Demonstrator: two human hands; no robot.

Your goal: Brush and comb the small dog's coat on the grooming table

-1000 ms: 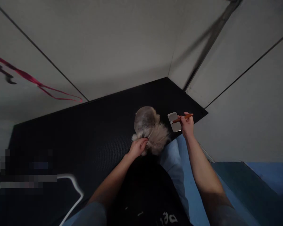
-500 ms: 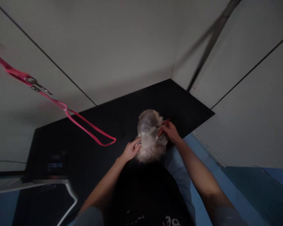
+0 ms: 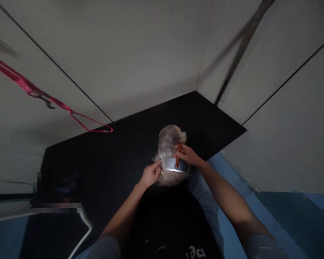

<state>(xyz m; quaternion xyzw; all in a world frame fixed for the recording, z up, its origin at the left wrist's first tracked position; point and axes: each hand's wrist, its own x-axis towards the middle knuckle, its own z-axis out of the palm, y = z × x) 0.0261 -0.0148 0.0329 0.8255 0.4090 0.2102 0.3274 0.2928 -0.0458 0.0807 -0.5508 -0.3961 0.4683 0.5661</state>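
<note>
A small dog [image 3: 169,138] with close-clipped grey back and longer pale fur is on the black table top [image 3: 118,158], right against my front. My right hand [image 3: 189,155] grips the reddish-brown handle of a slicker brush [image 3: 170,164]. The brush's broad metal back faces up, and its bristle side lies on the pale fur, hidden from view. At the left side of the dog, my left hand [image 3: 151,175] is closed on the fur, with thumb and fingers drawn together.
A pink grooming loop [image 3: 91,124] with a metal clip hangs over the table's left side. Pale walls [image 3: 151,54] border the table's far edge and right corner. A bent white bar [image 3: 85,223] stands at lower left, beside a blurred patch.
The slicker brush has turned so its metal back shows, and it has moved lower onto the fur with my right hand. The pink loop has swung up and left.
</note>
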